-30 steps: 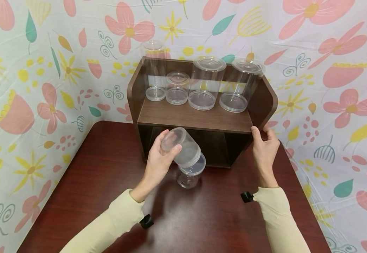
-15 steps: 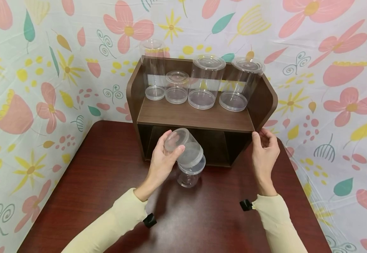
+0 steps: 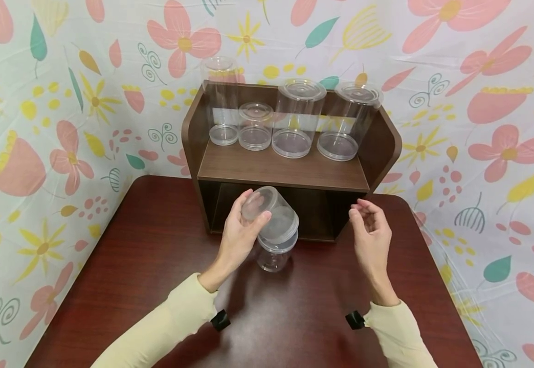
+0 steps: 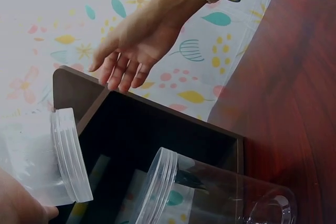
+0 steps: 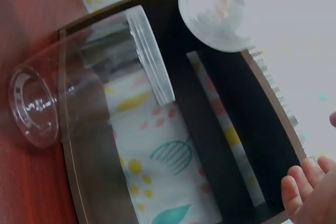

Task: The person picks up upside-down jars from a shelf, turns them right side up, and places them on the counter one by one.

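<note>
The standing jar (image 3: 274, 259) and tilted jar (image 3: 271, 214) obstruct the lower compartment (image 3: 318, 217) centrally, but its right side is passable.

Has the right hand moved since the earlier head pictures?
Yes: against the shelf unit, the right hand has shifted left and down in frame, away from its right edge.

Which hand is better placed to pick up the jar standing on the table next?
Probably the right hand: it holds nothing and hovers to the right of the standing jar. The left hand, though nearer, grips a tilted jar.
</note>
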A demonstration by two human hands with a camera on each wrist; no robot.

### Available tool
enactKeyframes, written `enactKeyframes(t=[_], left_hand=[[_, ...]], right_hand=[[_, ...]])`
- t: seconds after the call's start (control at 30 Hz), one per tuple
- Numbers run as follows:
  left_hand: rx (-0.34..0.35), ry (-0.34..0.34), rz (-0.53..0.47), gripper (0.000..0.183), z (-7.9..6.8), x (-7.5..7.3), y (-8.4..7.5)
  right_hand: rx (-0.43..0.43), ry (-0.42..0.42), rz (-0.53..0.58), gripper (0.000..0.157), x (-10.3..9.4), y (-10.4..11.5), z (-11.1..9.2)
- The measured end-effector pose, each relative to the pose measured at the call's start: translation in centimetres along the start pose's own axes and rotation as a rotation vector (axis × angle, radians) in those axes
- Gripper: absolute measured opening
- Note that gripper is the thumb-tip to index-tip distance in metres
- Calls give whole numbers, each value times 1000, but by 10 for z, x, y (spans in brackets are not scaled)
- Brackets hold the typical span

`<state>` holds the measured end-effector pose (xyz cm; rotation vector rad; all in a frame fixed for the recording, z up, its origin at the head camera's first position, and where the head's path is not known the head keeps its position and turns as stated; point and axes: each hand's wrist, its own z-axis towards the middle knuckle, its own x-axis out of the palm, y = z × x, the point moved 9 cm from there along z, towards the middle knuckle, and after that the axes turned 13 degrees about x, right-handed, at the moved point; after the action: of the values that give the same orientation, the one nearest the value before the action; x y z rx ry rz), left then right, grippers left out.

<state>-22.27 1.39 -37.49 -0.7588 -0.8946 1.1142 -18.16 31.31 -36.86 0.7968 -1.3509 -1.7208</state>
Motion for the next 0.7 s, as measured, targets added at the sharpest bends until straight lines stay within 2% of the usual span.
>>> enactKeyframes(t=[0.3, 0.53, 0.7], left_hand=[[7, 3, -7, 75, 0, 1, 0], [14, -2, -19, 74, -1, 3, -1], [22, -1, -18, 73, -1, 5, -1]], right_hand=[[-56, 303, -51, 40, 39, -1, -20], [-139, 437, -73, 56, 62, 3, -36], [-145, 507, -80, 66, 74, 2, -43]])
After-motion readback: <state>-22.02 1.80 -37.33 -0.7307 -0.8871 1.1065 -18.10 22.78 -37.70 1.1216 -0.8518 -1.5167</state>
